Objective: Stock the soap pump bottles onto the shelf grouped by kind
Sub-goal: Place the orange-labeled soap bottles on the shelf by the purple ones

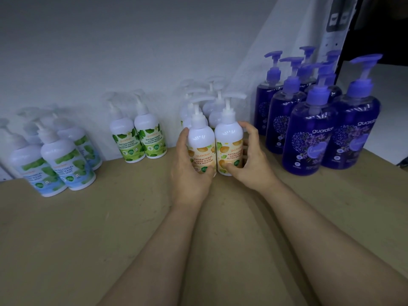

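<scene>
Two white pump bottles with orange labels stand side by side at the middle of the tan shelf (pixel 110 228). My left hand (pixel 189 173) grips the left orange-label bottle (pixel 200 138). My right hand (pixel 251 157) curls round the right orange-label bottle (pixel 228 138), thumb on its front. Behind them stand several more white bottles of that kind (pixel 212 109). Two green-label bottles (pixel 138 138) stand to the left. Several blue-label bottles (pixel 55 160) are at the far left. Several purple bottles (pixel 309 129) are grouped on the right.
A pale wall (pixel 132 51) backs the shelf. A white cloth or sheet (pixel 287 29) hangs behind the purple bottles. The shelf's right edge (pixel 388 160) runs just beyond the purple group. A dark upright (pixel 375 18) stands at the top right.
</scene>
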